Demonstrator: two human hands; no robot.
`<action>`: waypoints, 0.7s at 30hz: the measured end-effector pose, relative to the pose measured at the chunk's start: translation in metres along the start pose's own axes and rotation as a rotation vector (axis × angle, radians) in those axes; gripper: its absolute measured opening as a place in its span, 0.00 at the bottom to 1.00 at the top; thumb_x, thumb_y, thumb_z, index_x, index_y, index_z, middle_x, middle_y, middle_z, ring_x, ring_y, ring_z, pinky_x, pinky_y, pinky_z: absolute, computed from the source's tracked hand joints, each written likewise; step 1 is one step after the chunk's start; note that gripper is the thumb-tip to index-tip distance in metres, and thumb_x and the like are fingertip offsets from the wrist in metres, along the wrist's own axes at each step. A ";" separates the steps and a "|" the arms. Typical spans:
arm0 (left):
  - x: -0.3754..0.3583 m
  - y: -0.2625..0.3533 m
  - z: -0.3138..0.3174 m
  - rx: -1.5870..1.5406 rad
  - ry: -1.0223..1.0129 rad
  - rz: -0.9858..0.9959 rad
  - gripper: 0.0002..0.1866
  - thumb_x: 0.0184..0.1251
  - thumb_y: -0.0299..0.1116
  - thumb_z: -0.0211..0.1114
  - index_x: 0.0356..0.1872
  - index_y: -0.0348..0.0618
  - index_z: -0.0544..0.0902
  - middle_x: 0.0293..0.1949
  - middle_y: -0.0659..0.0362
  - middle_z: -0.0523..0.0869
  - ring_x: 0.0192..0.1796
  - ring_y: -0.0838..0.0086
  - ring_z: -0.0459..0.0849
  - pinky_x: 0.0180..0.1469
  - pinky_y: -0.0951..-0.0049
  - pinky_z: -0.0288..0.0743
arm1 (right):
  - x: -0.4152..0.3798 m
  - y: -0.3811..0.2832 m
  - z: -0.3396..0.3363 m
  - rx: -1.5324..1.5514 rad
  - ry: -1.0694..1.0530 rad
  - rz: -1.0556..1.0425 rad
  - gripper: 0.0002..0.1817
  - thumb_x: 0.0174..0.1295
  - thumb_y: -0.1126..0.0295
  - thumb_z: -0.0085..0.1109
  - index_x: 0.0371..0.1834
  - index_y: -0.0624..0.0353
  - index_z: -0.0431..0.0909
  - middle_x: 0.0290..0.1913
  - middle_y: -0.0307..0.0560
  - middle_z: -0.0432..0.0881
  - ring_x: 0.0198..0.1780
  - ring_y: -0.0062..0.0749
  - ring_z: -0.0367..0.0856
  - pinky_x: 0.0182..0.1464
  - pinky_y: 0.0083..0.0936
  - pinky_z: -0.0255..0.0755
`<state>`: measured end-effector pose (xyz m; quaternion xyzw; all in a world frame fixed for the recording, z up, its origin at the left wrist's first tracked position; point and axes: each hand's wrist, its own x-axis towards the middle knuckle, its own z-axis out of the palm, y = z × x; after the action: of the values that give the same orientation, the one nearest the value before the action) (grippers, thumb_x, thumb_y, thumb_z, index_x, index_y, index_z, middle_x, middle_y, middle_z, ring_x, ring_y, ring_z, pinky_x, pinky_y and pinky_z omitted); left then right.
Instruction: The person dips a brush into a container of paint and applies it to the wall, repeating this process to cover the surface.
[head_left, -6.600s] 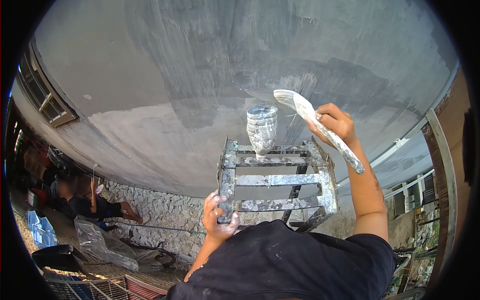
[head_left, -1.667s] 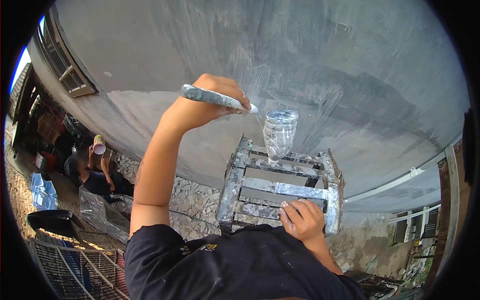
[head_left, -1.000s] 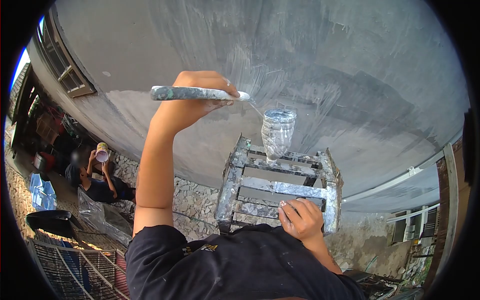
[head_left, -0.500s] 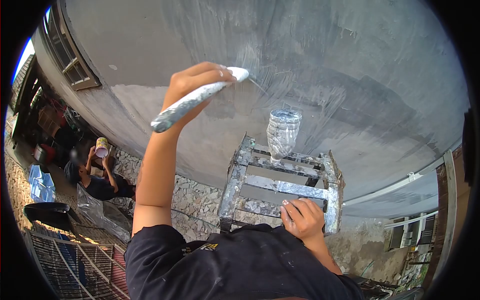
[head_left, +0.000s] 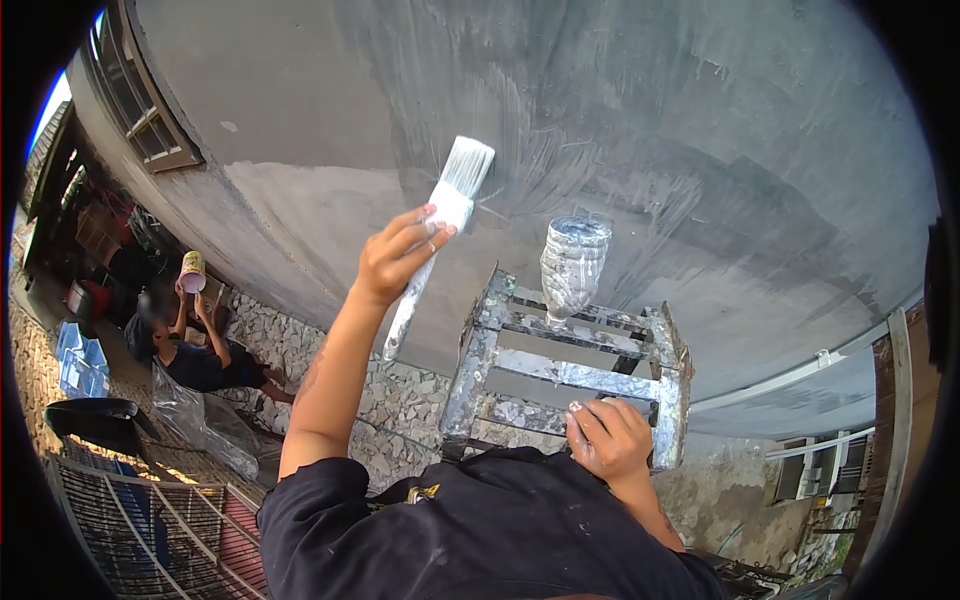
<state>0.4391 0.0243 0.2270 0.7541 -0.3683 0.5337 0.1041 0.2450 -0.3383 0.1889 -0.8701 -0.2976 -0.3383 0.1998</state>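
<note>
My left hand [head_left: 405, 255] grips a wide paintbrush [head_left: 455, 205] near its white-coated head, bristles pointing up, close to the grey wall [head_left: 700, 210]. The speckled handle hangs below my fingers. To the right, a paint-streaked plastic container [head_left: 575, 265] with an open top stands on a spattered ladder [head_left: 560, 372]. My right hand [head_left: 610, 438] is curled over a lower rung of that ladder, close to my body; its fingertips are partly hidden.
At the left, a seated person [head_left: 190, 350] holds up a yellow-and-pink can [head_left: 192, 272]. Rubble [head_left: 390, 405] covers the ground along the wall. A blue plastic crate [head_left: 82, 360], a black chair-like object [head_left: 100, 425] and a metal rack [head_left: 150, 520] are at the lower left.
My left hand has turned the brush from slanted to nearly upright, showing its bristles, and has moved slightly down and right. My right hand stays on the ladder.
</note>
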 end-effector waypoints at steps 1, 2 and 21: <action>-0.024 0.009 0.004 0.016 -0.069 -0.041 0.18 0.55 0.24 0.74 0.49 0.53 0.95 0.41 0.67 0.89 0.57 0.67 0.92 0.38 0.71 0.89 | 0.001 -0.001 0.000 -0.001 -0.002 0.002 0.10 0.55 0.70 0.77 0.40 0.54 0.90 0.38 0.40 0.87 0.38 0.37 0.86 0.39 0.30 0.80; -0.046 0.018 0.003 0.004 -0.161 -0.071 0.20 0.51 0.22 0.76 0.48 0.49 0.95 0.40 0.62 0.90 0.56 0.63 0.92 0.44 0.68 0.91 | 0.001 -0.001 0.000 0.002 -0.006 0.000 0.10 0.55 0.70 0.77 0.40 0.54 0.90 0.38 0.40 0.87 0.38 0.37 0.86 0.39 0.30 0.80; -0.029 -0.001 -0.005 -0.313 -0.591 -0.417 0.24 0.60 0.21 0.69 0.56 0.57 0.94 0.47 0.60 0.91 0.48 0.66 0.92 0.50 0.67 0.87 | 0.000 -0.002 0.003 -0.010 -0.003 0.012 0.09 0.53 0.72 0.77 0.38 0.56 0.90 0.38 0.42 0.87 0.37 0.39 0.87 0.40 0.31 0.81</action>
<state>0.4310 0.0406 0.2033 0.9089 -0.2985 0.1982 0.2134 0.2453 -0.3356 0.1868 -0.8735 -0.2907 -0.3371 0.1969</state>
